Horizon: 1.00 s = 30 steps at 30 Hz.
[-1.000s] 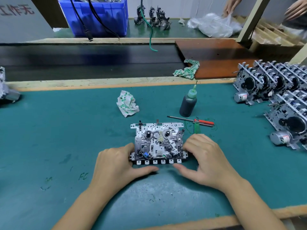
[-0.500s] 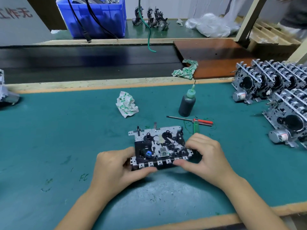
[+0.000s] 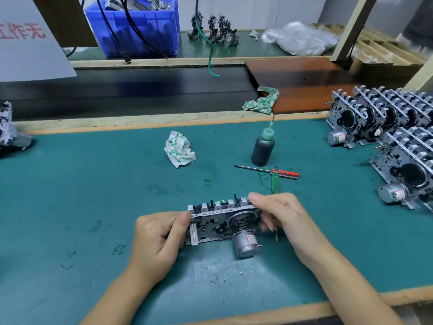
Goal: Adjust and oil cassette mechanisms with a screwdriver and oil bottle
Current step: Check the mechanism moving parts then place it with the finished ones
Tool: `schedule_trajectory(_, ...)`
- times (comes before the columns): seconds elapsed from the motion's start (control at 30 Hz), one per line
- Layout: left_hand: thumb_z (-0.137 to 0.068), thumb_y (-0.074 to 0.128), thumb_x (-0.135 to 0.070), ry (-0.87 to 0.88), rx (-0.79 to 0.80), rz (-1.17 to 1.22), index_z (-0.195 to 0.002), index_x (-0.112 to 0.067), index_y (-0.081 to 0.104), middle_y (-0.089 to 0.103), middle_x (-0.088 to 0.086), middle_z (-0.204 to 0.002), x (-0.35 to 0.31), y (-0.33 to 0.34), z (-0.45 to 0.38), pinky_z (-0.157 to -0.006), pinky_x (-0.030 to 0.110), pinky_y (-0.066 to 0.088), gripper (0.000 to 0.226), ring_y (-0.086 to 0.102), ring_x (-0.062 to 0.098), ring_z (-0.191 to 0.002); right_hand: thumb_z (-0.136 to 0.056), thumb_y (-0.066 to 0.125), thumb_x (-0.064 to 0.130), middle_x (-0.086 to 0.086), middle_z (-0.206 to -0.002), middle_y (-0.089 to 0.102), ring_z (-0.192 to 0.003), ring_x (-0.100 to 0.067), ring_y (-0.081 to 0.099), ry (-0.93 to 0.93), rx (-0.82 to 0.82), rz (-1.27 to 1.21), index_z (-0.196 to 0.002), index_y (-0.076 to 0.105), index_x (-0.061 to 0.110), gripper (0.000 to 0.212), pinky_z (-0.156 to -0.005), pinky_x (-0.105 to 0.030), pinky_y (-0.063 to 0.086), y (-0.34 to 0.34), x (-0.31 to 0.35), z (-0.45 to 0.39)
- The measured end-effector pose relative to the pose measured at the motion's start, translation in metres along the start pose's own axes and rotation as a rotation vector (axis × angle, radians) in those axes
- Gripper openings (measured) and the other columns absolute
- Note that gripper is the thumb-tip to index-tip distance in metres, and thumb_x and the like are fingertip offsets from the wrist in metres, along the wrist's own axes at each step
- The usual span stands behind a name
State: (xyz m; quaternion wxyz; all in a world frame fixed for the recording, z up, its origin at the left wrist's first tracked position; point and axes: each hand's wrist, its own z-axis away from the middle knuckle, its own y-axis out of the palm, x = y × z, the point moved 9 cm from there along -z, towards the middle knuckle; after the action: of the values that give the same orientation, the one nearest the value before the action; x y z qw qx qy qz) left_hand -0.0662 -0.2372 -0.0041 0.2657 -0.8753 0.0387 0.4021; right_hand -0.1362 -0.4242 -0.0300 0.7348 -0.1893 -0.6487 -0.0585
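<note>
A metal cassette mechanism is held tilted up off the green mat, its underside with a flywheel and a grey motor facing me. My left hand grips its left end. My right hand grips its right end, fingers over the top edge. A dark oil bottle with a green nozzle stands upright behind. A red-handled screwdriver lies flat just in front of the bottle, with a thin green tool crossing its handle.
A crumpled cloth lies left of the bottle, another cloth on the brown board. Several finished mechanisms stand stacked at the right. One mechanism sits at the left edge. A blue bin and a dark conveyor belt lie beyond.
The mechanism lay flat with its top up. Both hands lifted it and flipped it over toward me, so its motor side now faces up.
</note>
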Motion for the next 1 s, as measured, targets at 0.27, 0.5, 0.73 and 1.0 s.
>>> schedule_trajectory(0.27,-0.101,0.031,-0.036,0.06,-0.03,-0.097,-0.043,-0.002,0.038,0.033,-0.001,-0.044,-0.01,-0.002,-0.004,-0.045,0.02,0.023,0.067,0.031,0.013,-0.042,-0.069,0.053,0.062,-0.006,-0.05,0.031,-0.053,-0.016,0.03,-0.052,-0.014,0.006,-0.042,0.037,0.018,0.055,-0.052,-0.019,0.025,0.0,0.012,0.007)
schedule_trajectory(0.5,-0.088,0.035,-0.052,-0.212,-0.075,-0.28,-0.054,-0.02,0.043,0.041,-0.005,-0.046,0.012,-0.011,-0.009,-0.048,0.025,0.03,0.048,0.041,0.015,-0.051,-0.066,0.052,0.072,0.004,-0.051,0.026,-0.051,-0.01,0.023,-0.16,-0.115,0.366,-0.054,0.028,0.015,0.063,-0.051,-0.026,0.02,-0.007,0.017,-0.006)
schedule_trajectory(0.73,-0.088,0.054,-0.045,0.036,0.122,-0.209,-0.11,-0.025,0.066,0.061,-0.015,-0.106,-0.035,0.01,-0.033,-0.09,0.021,0.04,0.032,0.051,0.005,-0.105,-0.068,0.072,0.051,0.021,-0.101,0.059,-0.102,-0.002,0.054,-0.374,0.063,0.421,-0.097,0.054,0.046,0.034,-0.088,-0.013,0.038,0.009,0.029,-0.005)
schedule_trajectory(1.0,-0.092,0.053,-0.027,0.15,0.141,-0.17,-0.103,-0.021,0.073,0.067,-0.014,-0.102,-0.043,0.025,-0.035,-0.083,0.043,0.048,0.024,0.057,0.015,-0.101,-0.065,0.081,0.027,0.009,-0.094,0.068,-0.092,-0.012,0.063,-0.213,0.106,0.166,-0.092,0.066,0.034,0.033,-0.09,-0.031,0.047,0.01,0.014,-0.016)
